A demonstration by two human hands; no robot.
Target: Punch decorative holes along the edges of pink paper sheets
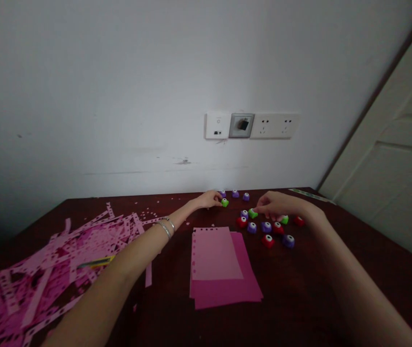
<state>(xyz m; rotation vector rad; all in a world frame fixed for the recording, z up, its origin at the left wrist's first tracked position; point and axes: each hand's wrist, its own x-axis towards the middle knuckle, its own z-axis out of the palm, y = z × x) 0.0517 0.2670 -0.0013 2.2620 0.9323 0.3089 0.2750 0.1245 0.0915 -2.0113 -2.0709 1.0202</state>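
My left hand [209,199] reaches to the back of the table and is closed, its fingertips pinching a small green craft punch [225,203]. Another green craft punch [253,213] is between the fingertips of my right hand [274,204], which is also closed. Around them stand several purple, red and green punches, among them a purple punch [252,228] and a red punch [267,241]. In front lies a light pink sheet [216,255] with holes punched along its top and left edges. It rests on darker pink sheets [227,294].
A heap of punched pink paper strips [64,255] covers the left of the table, with a yellow cutter [101,261] on it. A ruler-like strip [310,195] lies at the back right. Wall sockets [274,126] sit above the table [300,299]; a white door [401,144] is at right.
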